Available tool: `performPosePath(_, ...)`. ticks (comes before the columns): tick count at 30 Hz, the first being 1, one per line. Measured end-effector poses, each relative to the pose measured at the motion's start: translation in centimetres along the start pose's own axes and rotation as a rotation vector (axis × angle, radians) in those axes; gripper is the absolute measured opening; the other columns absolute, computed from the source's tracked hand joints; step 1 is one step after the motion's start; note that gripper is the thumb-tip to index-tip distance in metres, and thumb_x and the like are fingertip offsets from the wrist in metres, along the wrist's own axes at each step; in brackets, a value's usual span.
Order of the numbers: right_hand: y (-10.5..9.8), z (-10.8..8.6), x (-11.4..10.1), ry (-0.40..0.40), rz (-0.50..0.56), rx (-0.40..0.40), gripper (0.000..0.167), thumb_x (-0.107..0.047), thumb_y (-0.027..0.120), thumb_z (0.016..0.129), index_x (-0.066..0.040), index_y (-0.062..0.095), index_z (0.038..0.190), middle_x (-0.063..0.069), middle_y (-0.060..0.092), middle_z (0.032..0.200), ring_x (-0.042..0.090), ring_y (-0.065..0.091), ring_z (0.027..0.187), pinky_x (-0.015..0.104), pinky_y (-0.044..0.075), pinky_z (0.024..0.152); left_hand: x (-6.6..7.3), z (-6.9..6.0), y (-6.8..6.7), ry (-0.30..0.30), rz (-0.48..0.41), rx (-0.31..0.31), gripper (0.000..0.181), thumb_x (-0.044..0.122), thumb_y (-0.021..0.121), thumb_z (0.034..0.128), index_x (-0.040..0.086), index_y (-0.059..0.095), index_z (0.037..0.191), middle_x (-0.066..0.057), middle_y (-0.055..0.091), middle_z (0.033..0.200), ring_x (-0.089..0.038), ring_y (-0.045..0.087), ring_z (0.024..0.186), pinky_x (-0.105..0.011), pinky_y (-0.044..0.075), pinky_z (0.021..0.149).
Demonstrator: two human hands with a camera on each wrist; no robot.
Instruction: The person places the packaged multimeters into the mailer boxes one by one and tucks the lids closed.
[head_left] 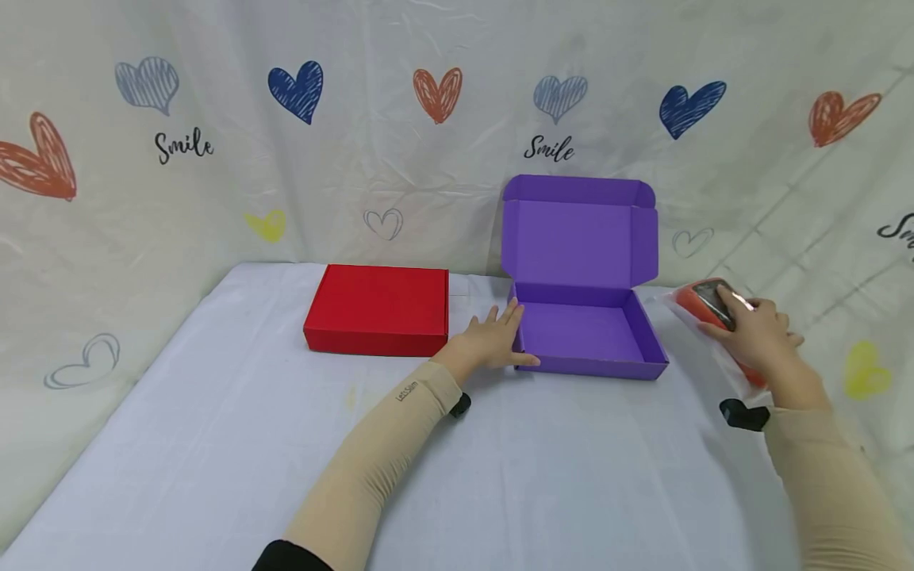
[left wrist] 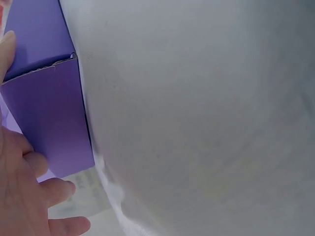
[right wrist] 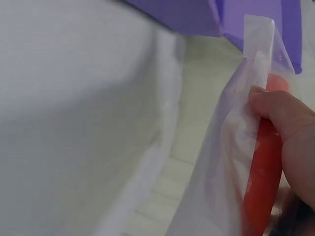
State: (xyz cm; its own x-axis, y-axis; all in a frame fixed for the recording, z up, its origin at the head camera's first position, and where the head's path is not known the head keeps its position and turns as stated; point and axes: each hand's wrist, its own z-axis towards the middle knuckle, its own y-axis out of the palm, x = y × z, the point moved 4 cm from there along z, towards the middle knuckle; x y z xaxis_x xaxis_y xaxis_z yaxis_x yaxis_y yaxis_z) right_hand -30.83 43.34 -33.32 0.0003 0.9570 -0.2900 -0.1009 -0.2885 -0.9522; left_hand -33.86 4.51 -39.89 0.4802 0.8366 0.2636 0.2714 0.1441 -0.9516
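Packet [head_left: 689,303], orange and dark under clear plastic: located in the right hand [head_left: 762,337], which pinches it between thumb and fingers, thumb on the side facing the left hand. Loose plastic extends past the thumb tip. Contact between packet and box: cannot tell.

Purple box [head_left: 593,368], lid raised: left of the right hand, immediately right of the left hand [head_left: 489,341]. Left hand with fingers spread, touching the box's side wall; thumb held out toward its front edge.

Red box [head_left: 378,309], lid down: just left of the left hand.

Cloth [head_left: 571,476], white: beneath both boxes, spread nearer the wearer than either hand.

Sleeves [head_left: 385,452], beige, two: behind the hands, one per forearm. Black devices [head_left: 744,415], two: one under each wrist.

Backdrop [head_left: 464,170], pale, printed with hearts [head_left: 296,91] and "Smile": beyond both hands.
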Motion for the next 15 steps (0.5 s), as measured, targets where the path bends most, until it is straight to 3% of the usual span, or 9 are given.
performPosePath(8,-1.4,0.0,-1.9,-0.039,-0.020,-0.008,0.082,-0.043,0.054,0.105,-0.004,0.010,0.162,0.057,0.014,0.136,0.080,0.020,0.117,0.091,0.014,0.083,-0.1,0.0,0.1,-0.001,-0.012,0.008,0.108,0.071,0.054,0.0947,0.011,-0.001,0.166,-0.005,-0.006,0.172,-0.035,0.009,0.156,-0.062,0.019,0.120)
performPosePath(15,-2.1,0.0,-3.5,-0.073,-0.045,0.049,0.082,-0.040,0.060,0.103,-0.006,0.015,0.162,0.053,0.024,0.136,0.079,0.029,0.115,0.083,0.027,0.078,0.0,0.1,0.1,0.006,-0.011,0.007,0.107,0.071,0.054,0.0948,0.011,-0.001,0.166,-0.005,-0.006,0.172,-0.035,0.009,0.156,-0.062,0.019,0.119)
